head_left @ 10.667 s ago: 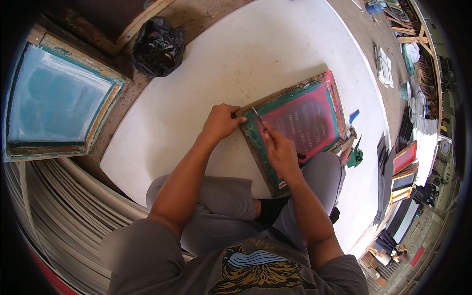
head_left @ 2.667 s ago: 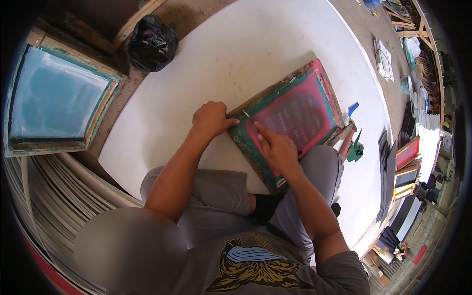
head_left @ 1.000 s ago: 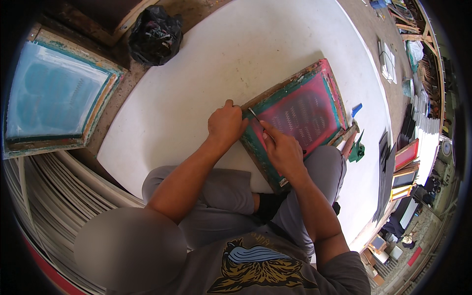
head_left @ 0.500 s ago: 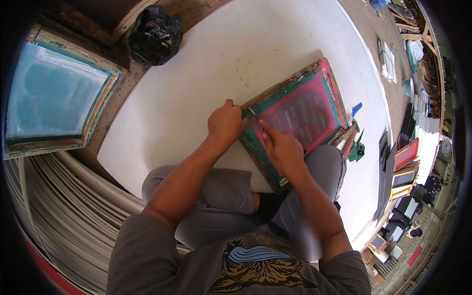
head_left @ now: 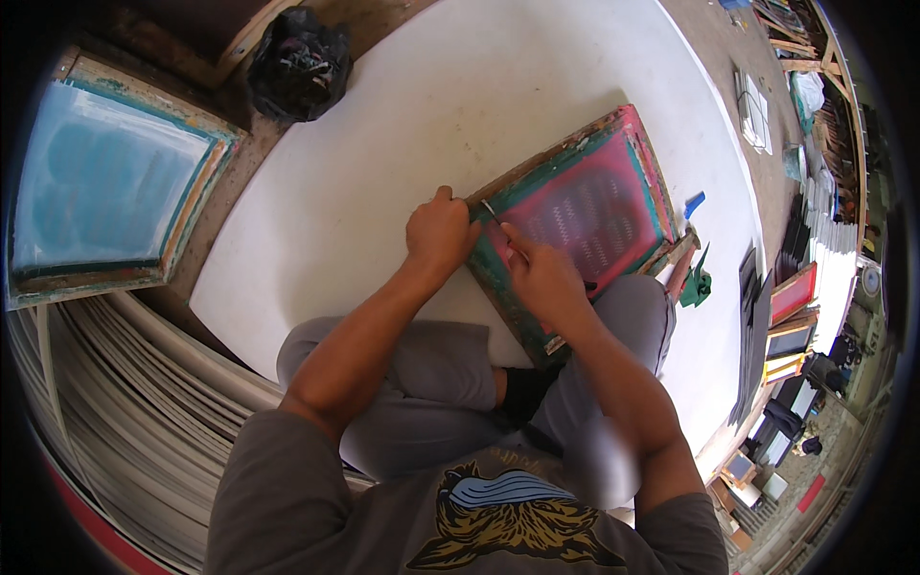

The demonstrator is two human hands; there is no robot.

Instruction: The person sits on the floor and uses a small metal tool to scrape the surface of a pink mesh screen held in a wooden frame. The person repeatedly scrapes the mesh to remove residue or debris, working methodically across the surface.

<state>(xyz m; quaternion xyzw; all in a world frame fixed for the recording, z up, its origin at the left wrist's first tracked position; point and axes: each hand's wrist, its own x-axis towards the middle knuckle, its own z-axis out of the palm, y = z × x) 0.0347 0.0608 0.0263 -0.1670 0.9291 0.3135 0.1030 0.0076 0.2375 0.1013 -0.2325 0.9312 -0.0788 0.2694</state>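
A screen-printing frame (head_left: 591,220) with pinkish-red mesh, green borders and a paint-stained wooden rim lies tilted across my right leg and the white board. My left hand (head_left: 441,232) is closed round the frame's left corner, thumb against the rim. My right hand (head_left: 548,280) is over the mesh's lower left part, fingers wrapped round a slim tool (head_left: 491,209) with a thin metal tip. That tip points at the green border beside my left hand. A dark end sticks out behind my right hand; the rest of the handle is hidden, so its exact kind does not show.
A white board (head_left: 383,163) spreads under me. A blue mesh frame (head_left: 115,177) stands at left, beside a black plastic bag (head_left: 299,65). Right of the pink frame are a small blue piece (head_left: 694,203) and a green cloth (head_left: 697,286). Stacked pale strips (head_left: 144,393) fill the lower left.
My right hand and the tool's tip have shifted slightly up and left along the green border. The pink frame sits a touch higher in the picture. My left hand keeps its grip.
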